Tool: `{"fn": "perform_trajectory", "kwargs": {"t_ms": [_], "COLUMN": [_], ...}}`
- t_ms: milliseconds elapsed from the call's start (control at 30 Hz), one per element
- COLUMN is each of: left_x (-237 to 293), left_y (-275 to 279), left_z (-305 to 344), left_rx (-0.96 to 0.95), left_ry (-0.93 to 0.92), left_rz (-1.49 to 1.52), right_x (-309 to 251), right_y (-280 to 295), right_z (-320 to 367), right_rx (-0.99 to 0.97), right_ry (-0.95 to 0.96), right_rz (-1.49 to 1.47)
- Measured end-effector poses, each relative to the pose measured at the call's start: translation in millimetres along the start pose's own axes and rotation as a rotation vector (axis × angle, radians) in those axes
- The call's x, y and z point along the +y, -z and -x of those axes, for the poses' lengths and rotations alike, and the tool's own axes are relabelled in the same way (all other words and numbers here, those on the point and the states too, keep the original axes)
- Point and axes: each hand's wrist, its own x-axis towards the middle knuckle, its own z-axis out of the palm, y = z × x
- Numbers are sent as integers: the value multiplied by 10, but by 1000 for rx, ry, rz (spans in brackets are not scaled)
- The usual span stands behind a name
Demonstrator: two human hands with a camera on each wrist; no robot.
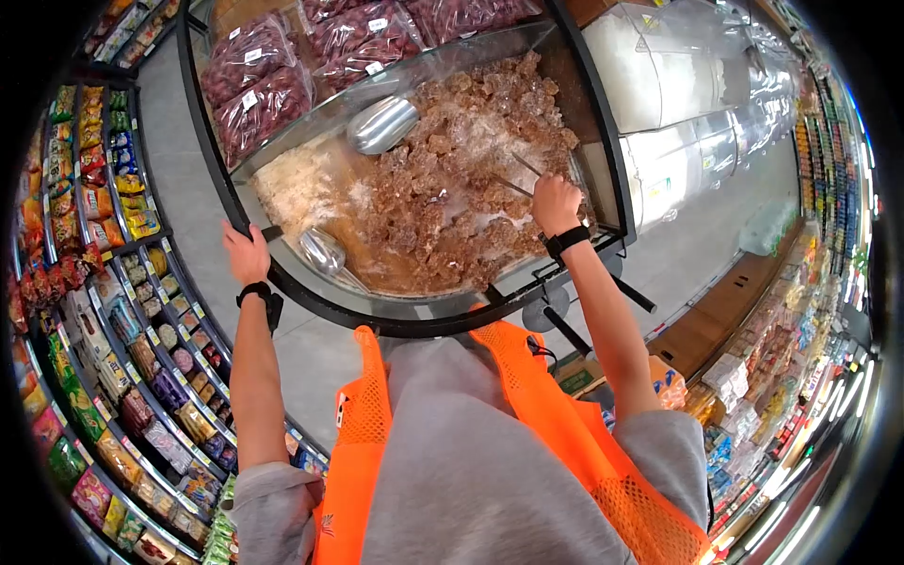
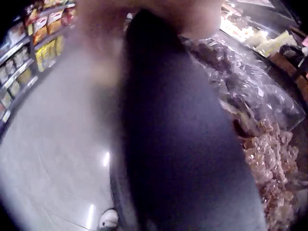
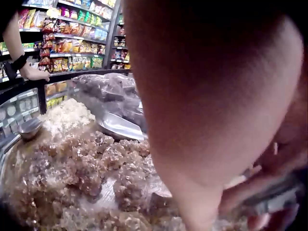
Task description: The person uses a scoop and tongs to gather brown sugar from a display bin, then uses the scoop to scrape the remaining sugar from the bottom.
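Observation:
A round display bin with a black rim [image 1: 311, 297] holds a heap of brown crystal lumps [image 1: 443, 179] and a smaller patch of white lumps [image 1: 301, 184]. My left hand [image 1: 247, 252] grips the rim at the bin's left side; the rim [image 2: 183, 144] fills the left wrist view. My right hand [image 1: 556, 202] holds thin metal tongs [image 1: 520, 174] with their tips down in the brown lumps [image 3: 96, 163]. In the right wrist view that hand [image 3: 216, 96] blocks most of the picture, with the tongs' metal [image 3: 269, 204] under its fingers.
A large metal scoop [image 1: 381, 124] lies on the heap's far side and a small scoop [image 1: 323, 250] lies near the left rim. Bags of dark red fruit [image 1: 259, 80] fill the section behind. Snack shelves [image 1: 104, 282] line the aisle at left, and clear-lidded bins [image 1: 678, 66] stand at right.

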Motion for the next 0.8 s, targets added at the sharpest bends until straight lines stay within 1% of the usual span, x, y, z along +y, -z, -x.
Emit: {"fn": "perform_trajectory", "kwargs": {"t_ms": [67,100,133,167,233,267,300,333,367,400,433,533,567,600,633,767,800], "left_x": [-53,9,201,351,662,832,996,1125,1223,1296,1342,1429,1423,1441,1461,1404,1325], "left_y": [101,203,291,259,134,75,26,-97,-240,-354,-481,-791,-855,-876,-884,-663,-628], "left_z": [-8,70,169,257,554,734,940,1079,1199,1300,1391,1422,1429,1443,1439,1282,1228], "left_rx": [5,28,6,47,-155,-274,-405,-546,-687,-708,-635,-643,-639,-629,-615,-512,-590], "left_ry": [-165,-305,-345,-431,-587,-666,-767,-831,-891,-929,-990,-1036,-1026,-993,-958,-773,-621], "left_rz": [-170,-332,-394,-418,-307,-226,-105,-77,-48,-16,-7,-135,-110,-78,-50,9,-66], "right_x": [-1,-10,3,17,75,109,127,154,194,225,261,398,449,472,495,350,238], "right_y": [181,258,216,78,-68,-118,-178,-205,-155,-52,4,-24,-19,163,152,202,233], "right_z": [115,179,162,166,244,240,221,232,276,332,368,513,602,725,821,1078,1142], "right_rx": [-84,-148,-128,-113,-108,-136,-163,-193,-179,-164,-149,79,71,68,109,-51,-97], "right_ry": [27,12,-11,-37,-71,-92,-111,-125,-131,-136,-143,-337,-406,-475,-449,-183,-150], "right_rz": [-87,-135,-167,-198,-253,-300,-348,-392,-416,-441,-464,-286,-325,-365,-360,-480,-506]}}
